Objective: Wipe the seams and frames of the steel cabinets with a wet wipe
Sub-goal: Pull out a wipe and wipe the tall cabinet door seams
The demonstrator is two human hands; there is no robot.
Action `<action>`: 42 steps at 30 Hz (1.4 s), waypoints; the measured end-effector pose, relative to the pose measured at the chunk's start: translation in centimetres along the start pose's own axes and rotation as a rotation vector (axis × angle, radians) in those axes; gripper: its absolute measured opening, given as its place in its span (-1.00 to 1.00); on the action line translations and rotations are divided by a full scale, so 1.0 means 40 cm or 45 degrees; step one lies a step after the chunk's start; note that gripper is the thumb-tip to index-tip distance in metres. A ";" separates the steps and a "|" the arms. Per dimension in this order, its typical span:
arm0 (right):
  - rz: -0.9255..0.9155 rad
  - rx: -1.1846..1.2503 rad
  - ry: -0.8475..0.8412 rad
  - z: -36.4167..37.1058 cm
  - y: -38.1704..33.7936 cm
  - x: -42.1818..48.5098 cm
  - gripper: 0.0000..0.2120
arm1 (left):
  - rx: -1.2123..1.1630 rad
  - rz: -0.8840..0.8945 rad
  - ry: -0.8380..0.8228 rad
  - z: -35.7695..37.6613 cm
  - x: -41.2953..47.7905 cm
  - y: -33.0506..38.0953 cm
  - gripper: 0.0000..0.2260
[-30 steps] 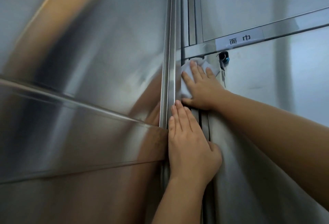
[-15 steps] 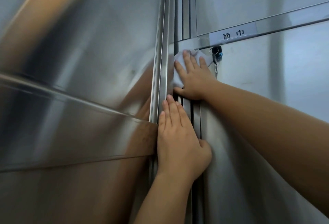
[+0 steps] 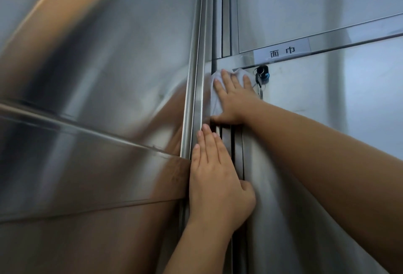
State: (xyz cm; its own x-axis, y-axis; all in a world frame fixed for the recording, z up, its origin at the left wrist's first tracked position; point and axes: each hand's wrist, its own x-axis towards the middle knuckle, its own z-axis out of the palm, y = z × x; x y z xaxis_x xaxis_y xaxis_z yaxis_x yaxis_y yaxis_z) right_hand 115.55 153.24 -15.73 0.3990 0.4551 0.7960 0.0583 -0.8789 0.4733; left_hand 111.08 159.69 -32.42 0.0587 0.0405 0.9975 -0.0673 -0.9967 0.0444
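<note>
Both hands sit as they did half a second ago. Right hand (image 3: 234, 99), fingers straight, presses the wet wipe (image 3: 214, 95) flat on the frame seam (image 3: 236, 147) under the label (image 3: 282, 51), left of the keys (image 3: 260, 75). Left hand (image 3: 218, 184) lies flat just below, holding nothing. Cabinet door (image 3: 338, 90) is closed, contents hidden.

A single wide-angle view, worn on the person's head, faces the brushed steel cabinet fronts (image 3: 359, 77) from very near, so metal fills the whole picture. The vertical frame seam (image 3: 197, 77) runs up the middle, and the left steel door (image 3: 109, 66) bows with the lens curve. The white paper label (image 3: 282, 51) sits far, upper right. The left hand (image 3: 218, 182) and right hand (image 3: 233, 99) reach in from the near lower right.
</note>
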 end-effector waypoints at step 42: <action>-0.083 0.125 -0.001 0.147 -0.162 -0.313 -0.21 | 0.028 0.043 -0.230 -0.106 -0.389 -0.043 -0.32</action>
State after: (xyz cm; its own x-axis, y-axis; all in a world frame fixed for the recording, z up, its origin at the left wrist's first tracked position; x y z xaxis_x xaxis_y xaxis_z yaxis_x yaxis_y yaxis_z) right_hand 115.57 152.41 -30.97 0.3922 0.5118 0.7644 0.1736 -0.8572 0.4849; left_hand 106.07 161.06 -47.76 0.2351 -0.0041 0.9720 -0.0508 -0.9987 0.0080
